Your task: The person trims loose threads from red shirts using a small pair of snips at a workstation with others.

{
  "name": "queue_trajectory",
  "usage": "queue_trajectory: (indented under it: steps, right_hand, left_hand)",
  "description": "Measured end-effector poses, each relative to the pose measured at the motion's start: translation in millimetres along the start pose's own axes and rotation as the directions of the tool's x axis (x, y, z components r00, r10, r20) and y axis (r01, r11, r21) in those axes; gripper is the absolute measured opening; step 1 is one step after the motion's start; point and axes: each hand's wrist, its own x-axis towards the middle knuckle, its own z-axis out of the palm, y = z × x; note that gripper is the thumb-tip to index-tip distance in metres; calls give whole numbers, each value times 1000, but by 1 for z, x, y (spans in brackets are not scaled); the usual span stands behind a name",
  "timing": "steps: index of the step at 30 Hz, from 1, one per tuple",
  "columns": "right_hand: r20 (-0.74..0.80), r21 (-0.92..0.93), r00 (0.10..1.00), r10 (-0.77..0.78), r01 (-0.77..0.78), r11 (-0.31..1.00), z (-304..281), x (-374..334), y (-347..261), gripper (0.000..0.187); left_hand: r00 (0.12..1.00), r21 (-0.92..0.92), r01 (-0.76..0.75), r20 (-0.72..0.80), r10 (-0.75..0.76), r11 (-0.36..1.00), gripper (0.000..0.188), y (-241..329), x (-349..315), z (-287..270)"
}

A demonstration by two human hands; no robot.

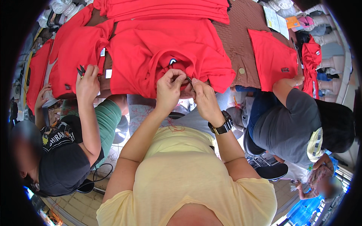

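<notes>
Pinching the red garment point(151, 43) at the near edge of the counter point(241, 45), the left hand point(168, 88) is closed. The right hand point(205, 98) curls tightly around a small dark tool point(189, 79).

Bright, fairly even light fills the scene; its source is hard to tell. Soft shadows settle in the folds of the red garment point(169, 41), whose saturated colour swallows fine texture. The left hand point(168, 89) and right hand point(205, 100) look reasonably crisp. Glare and bluish fringing mark the lower right rim, straight edges bow inside a black surround, and the left co-worker's head point(26, 150) is blurred.
</notes>
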Motion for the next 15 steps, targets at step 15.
queue_trajectory:
  steps: [15]
  right_hand:
    - [-63, -69, 998, 18, -23, 997, 6, 4, 0, 46]
  left_hand:
    - [999, 45, -11, -34, 13, 999, 6, -1, -7, 2]
